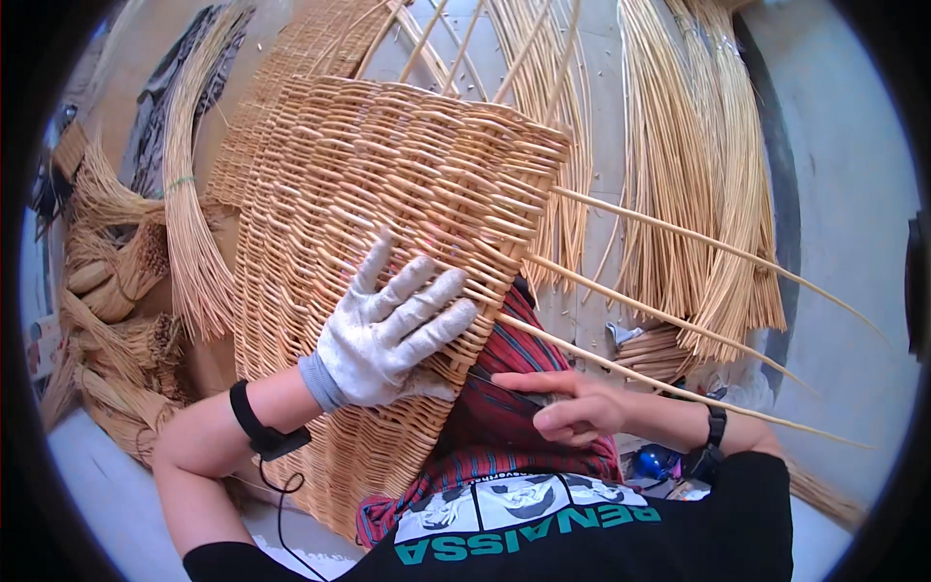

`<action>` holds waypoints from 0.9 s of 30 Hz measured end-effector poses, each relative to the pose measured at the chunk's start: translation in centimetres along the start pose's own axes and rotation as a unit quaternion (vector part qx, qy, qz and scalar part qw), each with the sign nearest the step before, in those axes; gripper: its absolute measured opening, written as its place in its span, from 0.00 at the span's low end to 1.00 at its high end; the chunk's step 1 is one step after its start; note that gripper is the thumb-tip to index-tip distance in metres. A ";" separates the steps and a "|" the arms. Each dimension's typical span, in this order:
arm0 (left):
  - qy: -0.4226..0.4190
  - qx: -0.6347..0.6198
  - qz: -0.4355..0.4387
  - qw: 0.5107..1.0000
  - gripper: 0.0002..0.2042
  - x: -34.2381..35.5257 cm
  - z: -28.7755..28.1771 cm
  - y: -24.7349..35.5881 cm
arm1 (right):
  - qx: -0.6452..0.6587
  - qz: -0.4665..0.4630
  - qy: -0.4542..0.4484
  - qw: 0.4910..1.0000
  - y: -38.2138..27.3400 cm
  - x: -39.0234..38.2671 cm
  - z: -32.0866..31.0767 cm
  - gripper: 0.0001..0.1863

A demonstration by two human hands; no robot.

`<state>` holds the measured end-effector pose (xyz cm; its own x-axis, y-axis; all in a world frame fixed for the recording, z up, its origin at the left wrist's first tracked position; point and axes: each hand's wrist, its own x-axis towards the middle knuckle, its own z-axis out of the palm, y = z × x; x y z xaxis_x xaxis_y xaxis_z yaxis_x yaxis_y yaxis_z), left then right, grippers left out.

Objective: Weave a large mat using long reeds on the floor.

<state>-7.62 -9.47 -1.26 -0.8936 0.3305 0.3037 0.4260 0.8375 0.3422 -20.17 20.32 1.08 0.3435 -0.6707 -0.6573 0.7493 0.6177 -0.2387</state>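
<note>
A large woven wicker panel slants across my lap, its weave tight and tan. My left hand, in a white work glove, lies flat on the panel near its right edge with the fingers spread. Bare and just right of that edge, my right hand has its index finger stretched forward and the others curled. It grips a slim dark tool, mostly hidden by the fingers. Long bare wicker rods stick out to the right from the panel's edge, above my right hand. More rods rise from its far edge.
Bundles of long wicker rods lie on the floor at the far right, with another tied bundle at the left. Coiled bundles are heaped by my left elbow. Another woven piece lies beyond the panel. A striped red cloth covers my lap.
</note>
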 end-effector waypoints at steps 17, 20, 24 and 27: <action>-0.024 0.028 -0.112 0.993 0.51 -3.9 0.2 2.7 | -0.477 -0.185 0.484 0.710 0.6 20.1 -28.7 0.18; -0.026 0.020 -0.121 0.992 0.52 -4.0 0.1 2.7 | -0.583 -0.046 0.528 0.616 1.1 26.3 -30.5 0.18; -0.024 0.029 -0.112 0.993 0.51 -4.0 0.3 2.7 | -0.626 -0.034 0.485 0.610 2.8 29.5 -31.5 0.21; -0.029 0.024 -0.132 0.990 0.48 -3.9 0.4 2.9 | -0.633 -0.056 0.469 0.614 3.6 29.5 -32.3 0.21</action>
<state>-2.98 -8.17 -1.78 -0.9803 0.1201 0.1571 0.1699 0.9177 0.3590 -25.65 16.02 -42.24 -0.5922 -0.5733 -0.5663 -0.5047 0.8117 -0.2941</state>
